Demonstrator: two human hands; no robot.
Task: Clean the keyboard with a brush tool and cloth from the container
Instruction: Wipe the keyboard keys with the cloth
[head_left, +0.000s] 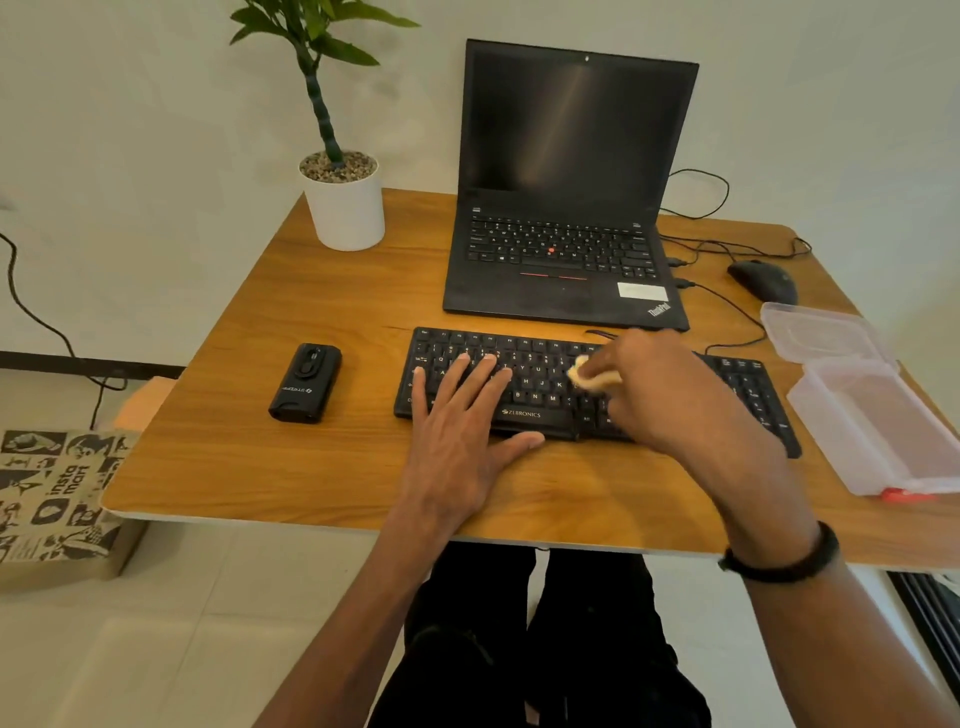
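left hand (457, 415) flat, fingers spread, on the keyboard (530, 384); right hand (660, 389) grips a yellow cloth (584, 376) against its keys.

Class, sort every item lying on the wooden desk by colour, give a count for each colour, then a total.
Black: 4 (laptop, keyboard, mouse, small black device)
White: 1 (plant pot)
Clear: 1 (open plastic container)
Yellow: 1 (cloth held in the right hand)
Total: 7
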